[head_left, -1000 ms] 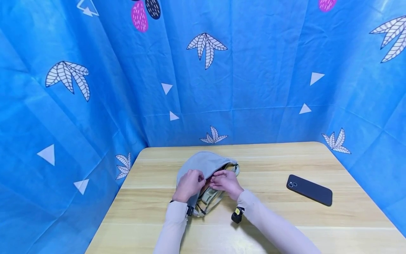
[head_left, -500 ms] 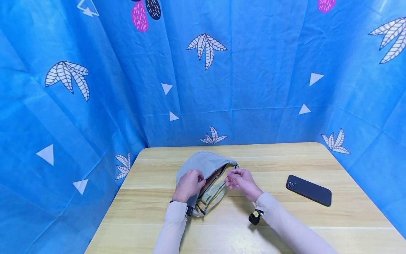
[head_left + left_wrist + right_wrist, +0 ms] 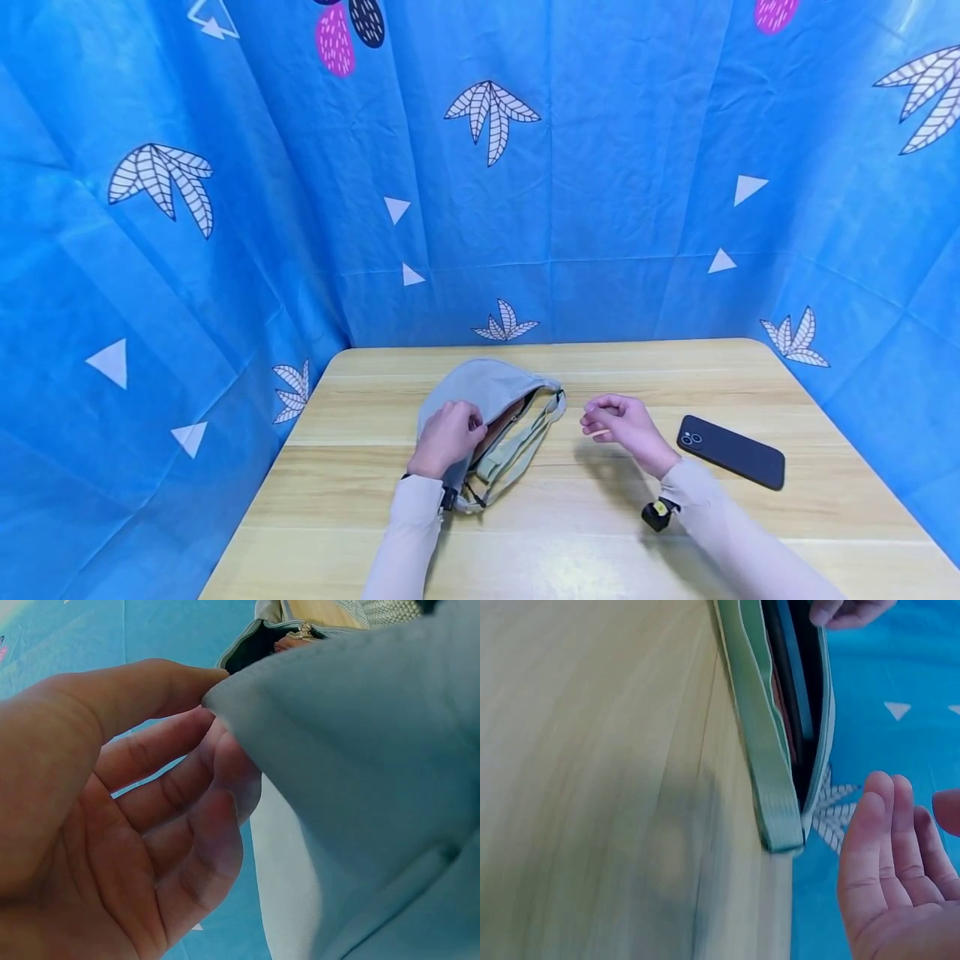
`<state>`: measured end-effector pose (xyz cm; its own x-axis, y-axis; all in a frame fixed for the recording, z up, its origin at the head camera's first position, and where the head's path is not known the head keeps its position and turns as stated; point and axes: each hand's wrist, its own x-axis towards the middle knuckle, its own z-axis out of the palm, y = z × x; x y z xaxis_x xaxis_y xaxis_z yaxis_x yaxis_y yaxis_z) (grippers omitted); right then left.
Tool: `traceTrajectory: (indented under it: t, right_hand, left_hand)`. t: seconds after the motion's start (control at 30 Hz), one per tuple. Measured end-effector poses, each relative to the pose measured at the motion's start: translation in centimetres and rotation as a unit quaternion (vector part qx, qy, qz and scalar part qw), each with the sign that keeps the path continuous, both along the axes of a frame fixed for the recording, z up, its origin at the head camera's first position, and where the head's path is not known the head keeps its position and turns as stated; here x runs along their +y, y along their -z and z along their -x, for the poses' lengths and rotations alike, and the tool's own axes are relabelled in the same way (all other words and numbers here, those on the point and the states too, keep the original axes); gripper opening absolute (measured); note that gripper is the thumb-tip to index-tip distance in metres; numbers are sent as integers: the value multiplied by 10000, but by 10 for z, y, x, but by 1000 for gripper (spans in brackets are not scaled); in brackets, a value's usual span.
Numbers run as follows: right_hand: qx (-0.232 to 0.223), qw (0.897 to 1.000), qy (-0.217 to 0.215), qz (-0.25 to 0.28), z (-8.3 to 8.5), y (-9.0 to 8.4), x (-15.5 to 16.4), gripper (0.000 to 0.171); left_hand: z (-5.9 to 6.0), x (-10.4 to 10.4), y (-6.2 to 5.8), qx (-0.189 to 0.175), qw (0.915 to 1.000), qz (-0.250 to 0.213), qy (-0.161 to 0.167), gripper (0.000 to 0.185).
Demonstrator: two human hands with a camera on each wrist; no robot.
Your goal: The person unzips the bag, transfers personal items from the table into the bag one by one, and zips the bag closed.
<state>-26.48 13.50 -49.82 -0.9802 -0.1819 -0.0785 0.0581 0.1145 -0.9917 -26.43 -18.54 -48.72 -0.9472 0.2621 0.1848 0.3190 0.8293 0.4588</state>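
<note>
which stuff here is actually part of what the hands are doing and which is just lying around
In use:
- bag, unzipped, lying on the table
- left hand, pinching the bag's edge
- right hand, empty, between bag and phone
- strap, beside the opening

Lying about:
- phone, on the table right of the hands
- blue cloth behind

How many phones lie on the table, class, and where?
1. The dark phone lies flat on the table, right of the right hand, apart from it. The open bag may hide others.
</note>
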Motion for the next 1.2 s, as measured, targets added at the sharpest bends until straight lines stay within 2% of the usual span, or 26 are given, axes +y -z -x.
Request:
traceTrajectory:
  t: [0.27,0.47,0.77,0.97,1.2]
  right_hand:
    - [38,9994,131,-318,-8,2,36,31]
    - [68,9976,240,-653,-12,0,63,41]
    - [329,9875,567,-1433,-17,1,100,46]
    - [570,9744,674,-2067,-18,6,120,42]
    - [1089,9394,839,-3140,-19,13,140,35]
  left_hand:
    - [1,-1,0,-63,10000,-29,22,12]
    - [0,-1,-2,-36,10000,-9,32,10]
    - [1,-1,-1,-35,10000,-32,17,9]
    - [1,-1,0,-40,10000,-27,6,8]
    - [0,-2,0,137,9999,48,-13,10]
